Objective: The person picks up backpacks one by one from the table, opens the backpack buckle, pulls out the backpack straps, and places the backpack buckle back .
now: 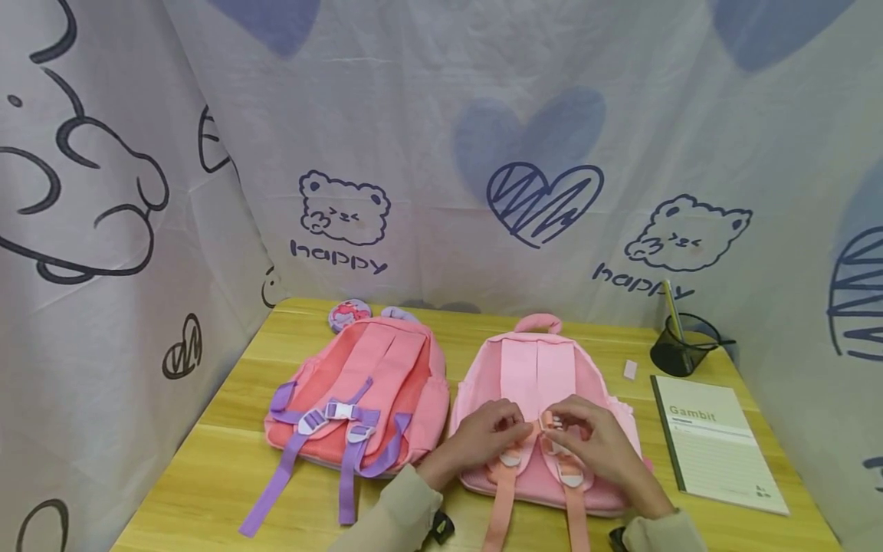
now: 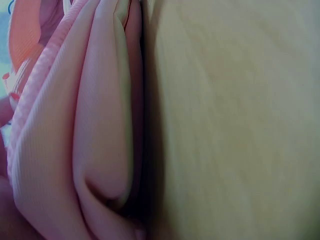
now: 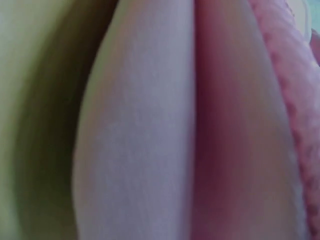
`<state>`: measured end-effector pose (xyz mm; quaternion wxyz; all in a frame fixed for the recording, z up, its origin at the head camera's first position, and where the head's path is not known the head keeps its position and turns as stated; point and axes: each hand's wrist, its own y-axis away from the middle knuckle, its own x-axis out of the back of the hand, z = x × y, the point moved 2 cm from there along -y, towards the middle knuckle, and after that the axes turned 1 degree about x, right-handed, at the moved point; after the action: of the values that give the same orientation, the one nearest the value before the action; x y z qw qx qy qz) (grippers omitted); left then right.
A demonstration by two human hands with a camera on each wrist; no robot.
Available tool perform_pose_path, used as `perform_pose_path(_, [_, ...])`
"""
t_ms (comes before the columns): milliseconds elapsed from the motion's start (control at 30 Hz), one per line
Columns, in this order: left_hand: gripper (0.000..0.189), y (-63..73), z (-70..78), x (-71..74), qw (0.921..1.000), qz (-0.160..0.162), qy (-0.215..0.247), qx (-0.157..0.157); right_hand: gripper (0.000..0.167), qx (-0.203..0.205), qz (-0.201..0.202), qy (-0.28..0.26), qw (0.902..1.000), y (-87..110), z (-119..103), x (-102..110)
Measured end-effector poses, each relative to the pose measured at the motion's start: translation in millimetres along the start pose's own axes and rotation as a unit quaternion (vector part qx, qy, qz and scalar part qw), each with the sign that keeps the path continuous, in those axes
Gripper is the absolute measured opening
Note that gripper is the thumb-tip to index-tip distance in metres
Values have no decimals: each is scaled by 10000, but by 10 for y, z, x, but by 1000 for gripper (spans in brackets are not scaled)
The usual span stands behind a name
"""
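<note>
A light pink backpack (image 1: 538,368) lies on the table with its shoulder-strap side up. Above its lower middle, my left hand (image 1: 483,435) pinches an orange strap (image 1: 535,427) between thumb and fingers. Close beside it, my right hand (image 1: 599,438) pinches the orange buckle end (image 1: 548,421) of the chest strap; the fingers partly hide it. Below the hands, two orange straps (image 1: 503,502) hang toward the front edge through white adjusters (image 1: 571,477). Both wrist views mostly show the backpack's side folds (image 2: 102,110) (image 3: 140,125) near the tabletop.
To the left lies a coral backpack (image 1: 386,353) with purple straps (image 1: 276,483), its white buckle (image 1: 341,411) fastened, and a round badge (image 1: 348,314) behind it. On the right are a notebook (image 1: 717,445), a black mesh pen cup (image 1: 679,354) with a pencil, and a small eraser-like block (image 1: 631,369).
</note>
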<state>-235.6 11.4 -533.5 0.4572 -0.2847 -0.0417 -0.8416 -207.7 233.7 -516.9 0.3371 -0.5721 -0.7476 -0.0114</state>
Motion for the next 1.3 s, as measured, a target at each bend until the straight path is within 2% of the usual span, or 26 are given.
perform_pose_path(133, [21, 3, -27, -15, 9991, 9, 419, -68, 20, -53, -61, 91, 9999, -4, 9, -7])
perform_pose_path(333, [10, 18, -34, -15, 9940, -168, 1055, 222, 19, -94, -37, 128, 9999, -5, 4, -9])
perform_pose_path(600, [7, 11, -10, -13, 9916, -368, 1156, 450, 19, -130, -70, -70, 9999, -14, -10, -29])
perform_pose_path(767, [5, 5, -18, -23, 9938, -302, 889, 596, 20, -76, -54, -75, 9999, -18, -11, -32])
perform_pose_path(967, [8, -6, -19, -27, 9959, -254, 677, 552, 19, -49, -5, 76, 10000, -26, -21, -19])
perform_pose_path(1133, [17, -1, -14, -21, 9942, -210, 967, 431, 18, 65, 92, 162, 9998, -39, -41, -6])
perform_pose_path(1300, [17, 9, -25, -16, 9927, -234, 1147, 291, 21, 144, 180, 255, 9994, -40, -64, 10])
